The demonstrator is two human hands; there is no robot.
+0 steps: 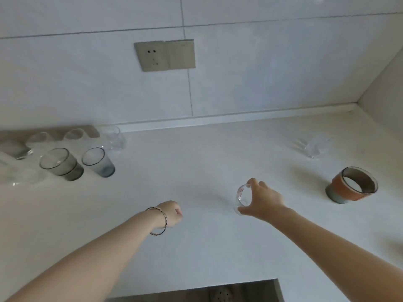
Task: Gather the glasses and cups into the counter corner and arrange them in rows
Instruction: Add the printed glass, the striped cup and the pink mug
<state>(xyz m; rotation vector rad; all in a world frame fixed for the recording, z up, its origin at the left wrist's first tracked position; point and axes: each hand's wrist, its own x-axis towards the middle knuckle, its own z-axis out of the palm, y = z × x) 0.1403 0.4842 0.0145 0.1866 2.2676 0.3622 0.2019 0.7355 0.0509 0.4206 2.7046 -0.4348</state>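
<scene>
At nine o'clock on the counter [196, 160], a grey glass [61, 164] and a blue glass [98, 162] front a blurred cluster [39, 139]. Left hand [172, 214] is a fist, holding nothing. Right hand [263, 201] grips a small, red-marked clear glass [242, 196] near centre. Orange cup [353, 186] stands at three o'clock, well apart.

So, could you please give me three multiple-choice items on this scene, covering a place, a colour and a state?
1. The orange cup stands: A) right of the right hand; B) at the far left; C) against the back wall.
2. Front left stand: A) a red glass and a green glass; B) a grey glass and a blue glass; C) two black mugs.
3. The right hand: A) lies flat; B) hangs empty; C) grips a small clear glass.
Answers: A, it stands far right; B, their walls show those tints; C, fingers curl round it.
</scene>
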